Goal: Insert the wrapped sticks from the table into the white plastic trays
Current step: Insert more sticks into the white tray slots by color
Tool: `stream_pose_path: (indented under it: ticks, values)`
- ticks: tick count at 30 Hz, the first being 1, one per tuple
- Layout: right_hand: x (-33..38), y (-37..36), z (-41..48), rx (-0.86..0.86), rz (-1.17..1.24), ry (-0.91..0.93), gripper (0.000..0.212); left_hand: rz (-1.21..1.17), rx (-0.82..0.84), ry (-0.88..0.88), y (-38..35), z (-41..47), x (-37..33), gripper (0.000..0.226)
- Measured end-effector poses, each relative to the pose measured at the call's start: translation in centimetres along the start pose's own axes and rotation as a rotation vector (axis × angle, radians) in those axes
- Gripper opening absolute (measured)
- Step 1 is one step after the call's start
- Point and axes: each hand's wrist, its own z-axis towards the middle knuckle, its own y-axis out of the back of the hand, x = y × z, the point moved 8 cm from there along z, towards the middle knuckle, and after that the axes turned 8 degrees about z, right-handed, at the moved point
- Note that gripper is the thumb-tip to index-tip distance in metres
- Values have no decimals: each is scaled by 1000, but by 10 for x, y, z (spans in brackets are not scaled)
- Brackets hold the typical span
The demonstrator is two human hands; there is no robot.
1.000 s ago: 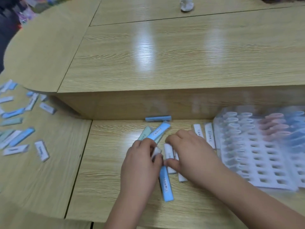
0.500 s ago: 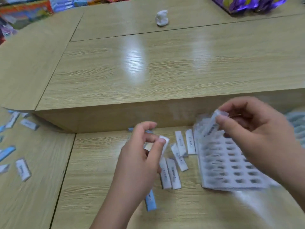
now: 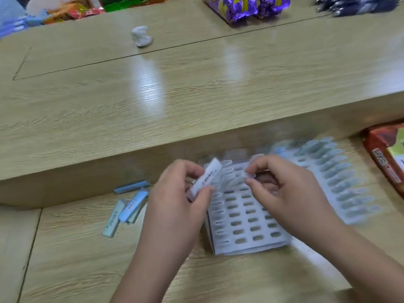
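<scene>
We record the left hand (image 3: 181, 206) pinching a white wrapped stick (image 3: 206, 179) between thumb and fingers. The stick is tilted, its upper end toward 1 o'clock, and is held above the 11 o'clock corner of the near white tray (image 3: 244, 246).

The right hand (image 3: 286, 191) pinches a second white stick (image 3: 249, 176) between thumb and forefinger over the tray's 12 o'clock edge. Blur prevents us from telling whether its lower end touches a slot.

The near tray, with rows of oval slots, lies on the lower table (image 3: 76, 259), below the centre of view. A far tray (image 3: 356, 218) lies at 2 o'clock of it, blurred, its rows bearing pale sticks.

Loose sticks (image 3: 133, 204), blue and pale green, lie on the table at 9 o'clock of the left hand. One blue stick (image 3: 131, 186) lies against the step of the raised desk (image 3: 196, 95).

On that desk we note a crumpled white lump (image 3: 141, 37) at 11 o'clock and purple wrappers (image 3: 244, 5) at 12 o'clock. A red box (image 3: 384, 154) lies at 3 o'clock.
</scene>
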Motion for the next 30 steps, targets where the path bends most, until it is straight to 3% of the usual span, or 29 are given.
stream_pose_path:
  ticks: [5,10,13,19,23,30]
  values:
    - [2,-10,-2,58,-190,114,14,41,-75,-92,3,-1,-5,15]
    - [12,-17,-3,50,-441,299,10,74,-14,-243,-6,-6,-19,31]
    - [12,-22,-6,65,-513,357,23,127,14,-303,-11,-10,-21,41]
    - [7,-7,-7,24,-373,319,22,127,-59,-229,-8,-8,-24,26]
    - [9,-12,-8,88,-385,350,22,164,-186,-317,9,-11,-33,18]
    - [0,-5,-9,34,-297,320,23,213,-109,-459,-12,-15,-34,4]
